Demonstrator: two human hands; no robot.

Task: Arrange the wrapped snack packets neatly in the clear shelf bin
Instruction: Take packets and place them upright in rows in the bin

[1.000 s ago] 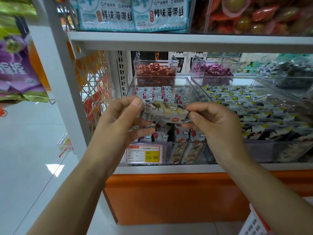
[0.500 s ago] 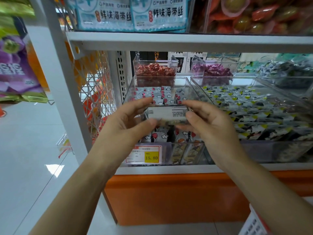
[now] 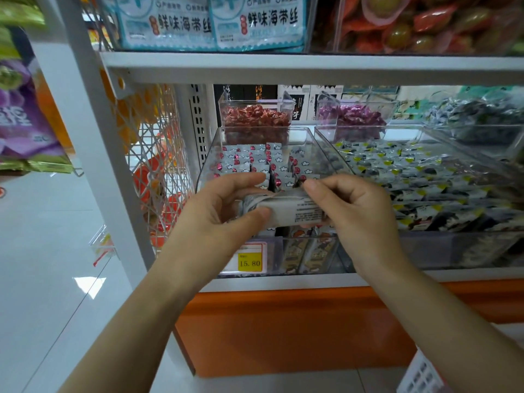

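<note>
The white shelf unit [image 3: 283, 66] carries several transparent containers on its lower deck. The clear shelf bin [image 3: 209, 161] sits at the left end of that deck and slopes down toward the aisle, which presumably keeps stock sliding to the front. The neighbouring bin [image 3: 442, 251] sits just beside it on the right and holds yellow-and-black packets [image 3: 411, 177], so the shared walls keep the two products apart. Inside the clear shelf bin, the stocked packets [image 3: 255, 160] stand on edge in rows, printed faces forward; the front section, behind the hands, is largely hidden. The left hand [image 3: 215, 217] grips the left end of one snack packet [image 3: 289, 208], thumb on the near face and fingers curled over the top. The right hand [image 3: 354, 214] pinches the right end, fingers curled. The two-ended hold keeps the soft wrapper taut and level, which should allow controlled lowering into a row. The snack packet lies horizontally above the front of the clear shelf bin, its text-printed face toward the camera, not yet released. Judged from this, turning it upright to match the standing rows is the step in hand. A yellow price label [image 3: 249, 260] is fixed to the bin's front wall.
</note>
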